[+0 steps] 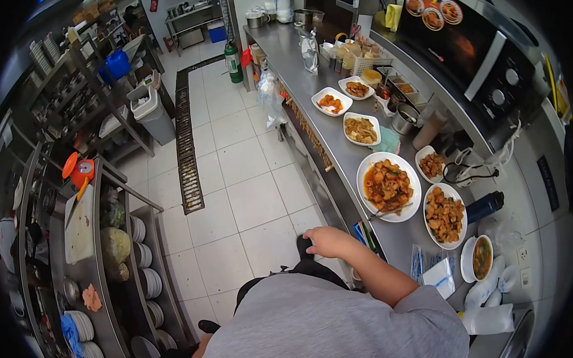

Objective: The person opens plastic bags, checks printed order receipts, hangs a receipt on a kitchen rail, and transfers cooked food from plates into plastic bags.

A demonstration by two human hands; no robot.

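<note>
At the far left the shelving [44, 119] fades into the dark lens edge, its contents hard to make out. Low down, a sliver of the left arm [202, 349] shows beside the grey shirt [306, 325]; the left hand is hidden, so its grip cannot be told. The right hand [331, 242] hangs just left of the worktop [343, 152], its grip released, fingers loosely bent, nothing seen in it; its underside is out of sight. On the worktop, the round plate [363, 204] nearest that hand holds glossy red-brown chunks with green bits in sauce, a utensil [390, 210] lying across, one end sunk in the food. Right of it, the oval plate [448, 241] carries drier golden-brown pieces. The soup bowl [467, 270] sits beyond, green bits afloat.
</note>
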